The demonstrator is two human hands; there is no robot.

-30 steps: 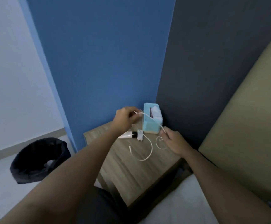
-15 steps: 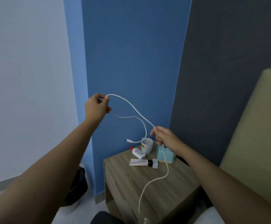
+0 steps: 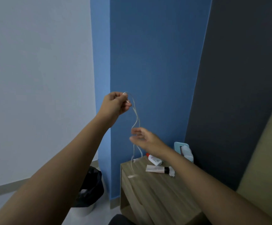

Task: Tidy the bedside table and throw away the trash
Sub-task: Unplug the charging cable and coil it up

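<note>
My left hand (image 3: 115, 103) is raised in front of the blue wall, pinching the top of a folded white cable (image 3: 136, 118). The doubled cable hangs down past my right hand (image 3: 145, 138), whose blurred fingers are spread around it, and its ends dangle over the wooden bedside table (image 3: 154, 190). On the table lie a white bottle with a red cap (image 3: 154, 160), a squeeze tube with a black cap (image 3: 158, 169), a small white crumpled scrap (image 3: 172, 173) and a light-blue tissue box (image 3: 184, 151).
A bin with a black bag (image 3: 91, 190) stands on the floor left of the table, by the blue wall. A tan padded headboard (image 3: 265, 159) rises at the right. A dark grey wall panel stands behind the table.
My left hand has gathered the cable into a doubled loop that hangs straighter. My right hand has let go of its pinch and opened beside the cable. The camera now shows more of the table and the bin.
</note>
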